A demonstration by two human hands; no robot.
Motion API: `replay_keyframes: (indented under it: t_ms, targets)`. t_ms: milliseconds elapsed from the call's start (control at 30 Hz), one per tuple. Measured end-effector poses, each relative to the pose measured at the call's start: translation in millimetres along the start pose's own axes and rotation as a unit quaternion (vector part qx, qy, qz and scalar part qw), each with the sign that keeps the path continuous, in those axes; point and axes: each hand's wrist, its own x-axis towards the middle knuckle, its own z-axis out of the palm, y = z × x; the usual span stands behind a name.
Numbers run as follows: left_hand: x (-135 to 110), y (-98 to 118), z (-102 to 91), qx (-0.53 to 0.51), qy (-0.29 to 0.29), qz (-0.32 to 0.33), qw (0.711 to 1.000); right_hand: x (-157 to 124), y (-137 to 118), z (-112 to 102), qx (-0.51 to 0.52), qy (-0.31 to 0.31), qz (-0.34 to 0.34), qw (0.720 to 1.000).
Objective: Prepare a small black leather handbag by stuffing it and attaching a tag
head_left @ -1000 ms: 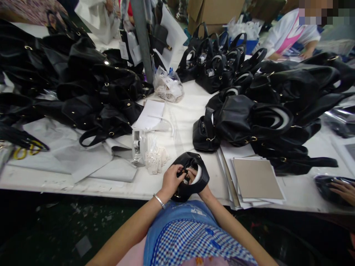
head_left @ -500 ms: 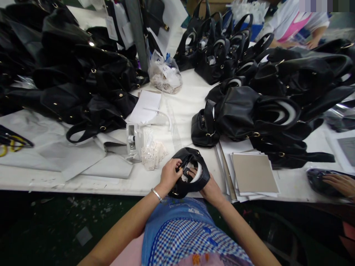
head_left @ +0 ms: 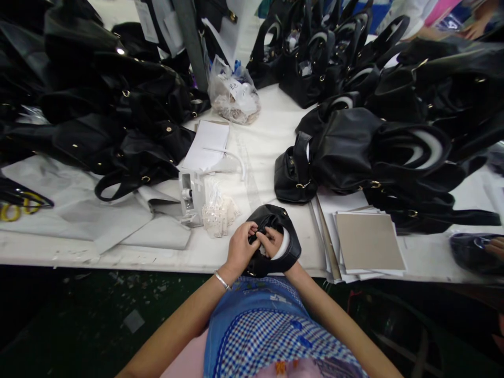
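Black handbag sits at the near edge of the white table, right in front of the person, partly overhanging the rim. It is small and rounded, its open mouth turned up toward the camera, with a white lining or stuffing showing as a curved strip on its right side. Its long axis runs roughly from the near left to the far right, the far end pointing toward the pile of bags across the table.

Left hand is closed around the bag's left rim, fingers curled over the edge, a thin silver bracelet on the wrist. Right hand reaches through the bag's strap or opening, its fingertips pinched on something small at the mouth of the bag, just beside the left hand's fingers; what they pinch is too small to tell.

Just left of the bag lies a clear packet of small white tags, and beside that a white tape dispenser. A brown card sheet rests on a stack of papers to the right. Heaps of black handbags fill the left side and the right side of the table. A clear plastic bag with white labels stands farther back; its writing is too blurred to read. Another person's hand rests on a dark wrapped item at the far right edge.
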Motion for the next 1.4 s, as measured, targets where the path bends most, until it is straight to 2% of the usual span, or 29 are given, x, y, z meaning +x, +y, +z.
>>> replay_keyframes:
  t_ms: [133, 267, 333, 467, 600, 733, 800, 867, 967, 1067, 1133, 1200, 1400]
  targets:
    - [-5.5, -5.0, -4.9, -0.026, -0.004, 0.008, 1.000, 8.0, -10.1, -0.2, 0.051, -0.018, 0.027, 0.998]
    - [-9.8, -10.3, -12.0, -0.010, 0.021, 0.011, 1.000, 4.9, -13.6, -9.9, 0.114, -0.068, 0.113, 0.985]
    - [-10.6, -12.8, -13.0, -0.017, 0.022, 0.005, 1.000, 3.6, -11.3, -12.2, 0.145, -0.094, 0.133, 0.976]
    - [-8.5, -17.2, -10.0, -0.034, 0.026, 0.005, 0.999, 5.5, -4.9, -10.0, 0.212, -0.131, 0.139, 0.958]
    - [-5.3, -21.1, -6.1, -0.012, 0.050, -0.025, 0.998, 9.8, -0.5, 0.5, 0.246, -0.148, 0.122, 0.950]
    - [-3.9, -24.1, -5.8, -0.002, 0.062, -0.045, 0.997, 9.2, 7.2, 5.2, 0.145, -0.149, 0.056, 0.977]
    - [-3.4, -25.3, -6.8, -0.006, 0.064, -0.036, 0.997, 3.7, 12.8, -5.1, 0.065, -0.136, -0.012, 0.989]
    - [-2.9, -26.8, -8.3, -0.009, 0.066, -0.027, 0.997, -6.9, 18.3, -26.4, -0.019, -0.124, -0.103, 0.987]
    - [-1.8, -29.7, -11.4, -0.015, 0.071, -0.033, 0.997, -28.5, 22.9, -68.3, -0.177, -0.110, -0.234, 0.950]
    - [-0.9, -31.0, -14.1, -0.025, 0.072, -0.039, 0.996, -43.2, 21.3, -95.5, -0.322, -0.110, -0.292, 0.894]
    - [-1.0, -29.8, -14.9, -0.026, 0.067, -0.032, 0.997, -43.1, 19.8, -97.8, -0.376, -0.135, -0.297, 0.867]
    - [-1.7, -27.8, -14.8, -0.021, 0.062, -0.026, 0.998, -35.6, 21.8, -91.5, -0.396, -0.149, -0.305, 0.853]
    - [-2.7, -24.2, -13.7, -0.018, 0.057, -0.046, 0.997, -4.2, 48.8, -70.7, -0.365, -0.156, -0.342, 0.852]
